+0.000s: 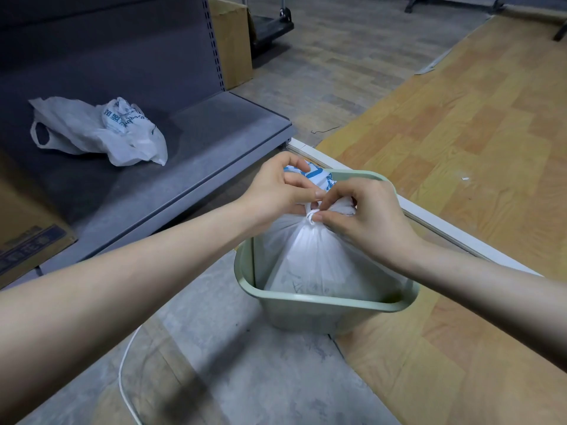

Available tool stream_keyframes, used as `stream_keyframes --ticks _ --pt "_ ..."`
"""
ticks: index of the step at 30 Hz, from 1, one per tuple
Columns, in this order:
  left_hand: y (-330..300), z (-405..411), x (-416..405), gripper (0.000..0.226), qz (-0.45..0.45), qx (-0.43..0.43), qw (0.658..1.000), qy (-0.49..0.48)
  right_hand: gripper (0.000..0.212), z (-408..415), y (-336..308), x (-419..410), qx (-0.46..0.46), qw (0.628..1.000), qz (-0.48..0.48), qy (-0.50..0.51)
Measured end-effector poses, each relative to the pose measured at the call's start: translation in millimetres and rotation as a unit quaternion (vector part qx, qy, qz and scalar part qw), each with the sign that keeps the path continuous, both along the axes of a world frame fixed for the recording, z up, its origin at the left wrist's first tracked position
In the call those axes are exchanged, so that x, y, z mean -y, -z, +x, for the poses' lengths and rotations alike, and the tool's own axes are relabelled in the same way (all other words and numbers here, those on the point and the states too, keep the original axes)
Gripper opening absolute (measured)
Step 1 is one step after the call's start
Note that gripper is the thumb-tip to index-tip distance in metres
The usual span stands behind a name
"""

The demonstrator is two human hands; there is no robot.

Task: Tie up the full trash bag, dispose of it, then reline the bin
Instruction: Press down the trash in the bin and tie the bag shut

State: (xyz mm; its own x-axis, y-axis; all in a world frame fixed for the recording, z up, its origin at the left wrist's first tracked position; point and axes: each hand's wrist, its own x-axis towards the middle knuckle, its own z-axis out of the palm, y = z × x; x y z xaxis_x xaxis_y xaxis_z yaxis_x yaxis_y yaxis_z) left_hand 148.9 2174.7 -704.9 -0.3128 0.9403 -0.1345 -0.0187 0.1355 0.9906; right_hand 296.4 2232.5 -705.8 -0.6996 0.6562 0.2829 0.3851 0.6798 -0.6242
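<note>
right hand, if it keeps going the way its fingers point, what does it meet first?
The right hand points left across the trash bag knot; it would likely meet the left hand fingertips first, though depth is unclear.

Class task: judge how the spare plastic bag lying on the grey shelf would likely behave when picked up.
The spare bag lies crumpled and flat on the shelf, so it probably hangs floppy. It looks thin and empty, likely very light. Its handle loop should offer fingers an easy hold.

One head-worn wide-angle view looks forward and steeply down from close above a pale green plastic bin [325, 305] on the floor, both forearms reaching in from the bottom corners.
</note>
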Motion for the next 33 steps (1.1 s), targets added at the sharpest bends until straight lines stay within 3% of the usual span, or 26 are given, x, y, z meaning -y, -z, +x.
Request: stream_keyframes --ticks 5,10,14,20,25,28,33 --pt "-2 3 2 0.037 0.013 -0.040 0.999 0.008 0.036 0 4 0 -0.024 0.998 -0.025 0.047" --pt "-6 6 4 0.040 0.042 -0.128 0.991 0.020 0.010 2 7 -1 0.023 0.998 0.053 0.014" --pt "-9 8 7 0.041 0.058 -0.189 0.980 0.036 0.014 1 12 -3 0.026 0.997 0.073 0.013" --pt "-8 8 8 0.021 -0.003 -0.143 0.989 0.042 0.006 -1 18 1 -0.013 0.998 0.038 0.048" --pt "-5 2 4 0.025 -0.069 -0.039 0.992 0.095 0.011 0 20 4 -0.054 0.996 0.047 0.054" --pt "-3 0 4 0.025 -0.055 -0.004 0.991 0.118 0.016 2 21 5 -0.083 0.994 0.049 0.053" --pt "1 -2 6 0.017 -0.022 -0.110 0.990 0.089 0.010 3 21 5 -0.102 0.993 0.031 0.043"
